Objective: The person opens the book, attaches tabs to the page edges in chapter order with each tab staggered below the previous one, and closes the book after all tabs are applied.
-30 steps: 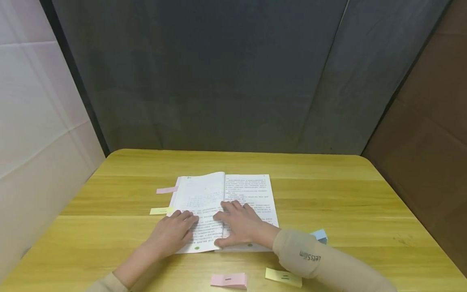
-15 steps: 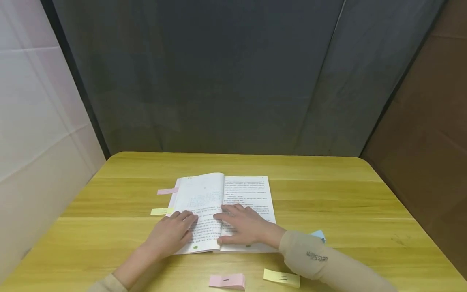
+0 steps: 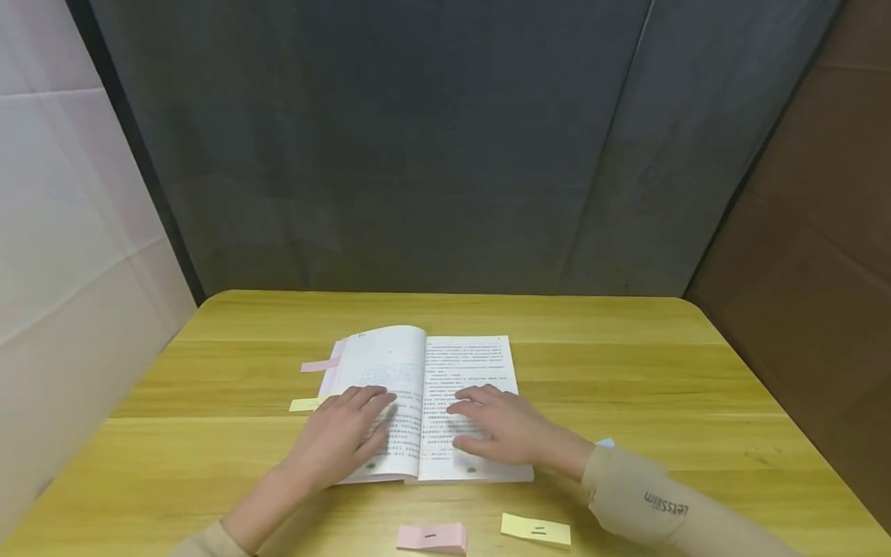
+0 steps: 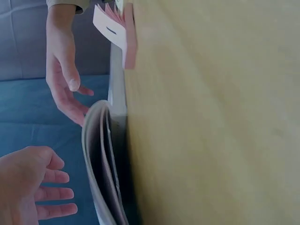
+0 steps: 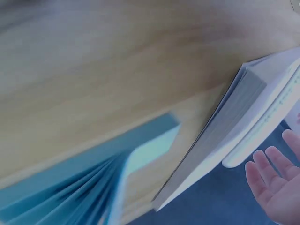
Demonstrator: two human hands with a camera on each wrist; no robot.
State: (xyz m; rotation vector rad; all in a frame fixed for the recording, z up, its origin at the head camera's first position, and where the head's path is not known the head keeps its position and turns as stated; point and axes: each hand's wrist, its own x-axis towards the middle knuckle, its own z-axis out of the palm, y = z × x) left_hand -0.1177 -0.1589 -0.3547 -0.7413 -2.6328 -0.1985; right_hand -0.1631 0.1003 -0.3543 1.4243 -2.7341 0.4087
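Observation:
An open book (image 3: 468,363) with printed pages lies on the table, its left pages bowed up toward the spine. Over the lower left page is my left hand (image 3: 341,437), fingers extended. My right hand (image 3: 511,425) is over the lower right page, fingers spread and pointing toward the spine. In the left wrist view, a gap shows between the left hand (image 4: 28,185) and the curved pages (image 4: 93,154). The right wrist view has the right hand (image 5: 279,180) above the page surface, holding nothing. Pink (image 3: 322,364) and yellow (image 3: 304,404) sticky tabs jut from the book's left edge.
Nearer the table's front lie a pink sticky-note pad (image 3: 432,537) and a yellow one (image 3: 536,531), both with dark strokes. A blue pad (image 5: 93,173), mostly hidden by the right arm in the head view, stands right of the book. Cloth panels (image 3: 390,155) enclose the table.
My right hand has moved rightward from the spine onto the right page. The left hand has shifted slightly right over the left page, and the left pages bow up more.

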